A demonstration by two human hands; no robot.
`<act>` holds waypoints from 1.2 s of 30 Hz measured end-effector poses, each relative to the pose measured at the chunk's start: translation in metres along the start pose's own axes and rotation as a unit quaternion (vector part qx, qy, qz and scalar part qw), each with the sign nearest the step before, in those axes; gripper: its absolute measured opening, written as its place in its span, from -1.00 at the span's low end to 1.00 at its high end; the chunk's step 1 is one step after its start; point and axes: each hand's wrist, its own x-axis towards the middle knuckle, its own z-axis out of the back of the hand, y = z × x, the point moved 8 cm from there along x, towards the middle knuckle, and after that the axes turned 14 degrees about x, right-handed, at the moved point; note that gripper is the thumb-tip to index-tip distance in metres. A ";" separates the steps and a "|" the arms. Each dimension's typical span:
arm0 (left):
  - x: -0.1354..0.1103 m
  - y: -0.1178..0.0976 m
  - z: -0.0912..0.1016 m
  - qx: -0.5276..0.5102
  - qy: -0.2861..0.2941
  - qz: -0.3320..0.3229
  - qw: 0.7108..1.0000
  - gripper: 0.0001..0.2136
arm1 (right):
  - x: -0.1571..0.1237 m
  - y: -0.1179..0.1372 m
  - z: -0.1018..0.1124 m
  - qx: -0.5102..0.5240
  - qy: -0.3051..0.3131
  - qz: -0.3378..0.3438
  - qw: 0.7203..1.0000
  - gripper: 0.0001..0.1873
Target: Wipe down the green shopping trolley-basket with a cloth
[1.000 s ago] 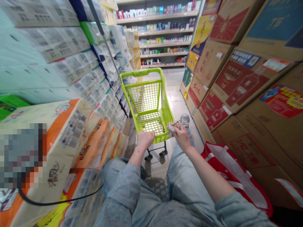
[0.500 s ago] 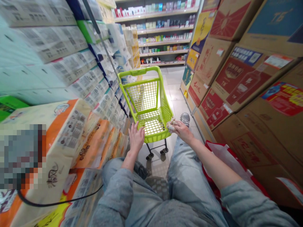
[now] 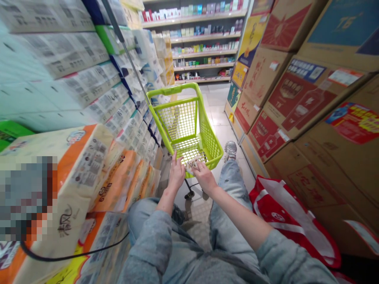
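Note:
A lime-green plastic shopping basket cart [image 3: 211, 152] stands in front of me, its mesh inside showing. My right hand [image 3: 204, 177] is closed on a crumpled, whitish, patterned cloth [image 3: 193, 163] at the near rim of the cart. Close beside it on the left, my left hand [image 3: 177, 173] has its fingers stretched out at the cart's near left corner. Whether the left fingertips touch the rim or the cloth is hard to make out.
Stacked tissue packs [image 3: 118, 185] line the left side, with a black cable [image 3: 85, 251] across them. Cardboard cartons [image 3: 308, 94] are piled on the right. A red and white bag [image 3: 278, 217] lies by my right leg. Stocked shelves [image 3: 207, 35] stand beyond the cart.
My right hand has moved left with the cloth, from the cart's right corner to the middle of its near rim. My left hand has shifted slightly right. More of the red bag shows.

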 end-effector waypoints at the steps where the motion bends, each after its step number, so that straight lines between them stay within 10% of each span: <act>1: 0.000 0.001 0.000 -0.005 0.003 0.001 1.000 -0.63 | -0.001 0.000 0.000 -0.009 0.005 0.005 1.000 -0.73; 15: 0.001 0.012 -0.002 -0.063 -0.016 -0.009 0.998 -0.46 | -0.014 -0.101 0.086 -0.130 0.013 -0.011 0.991 -0.70; 36: 0.002 0.030 -0.025 -0.190 -0.012 0.093 0.977 -0.25 | -0.026 -0.023 0.027 0.133 -0.119 -0.036 0.983 -0.67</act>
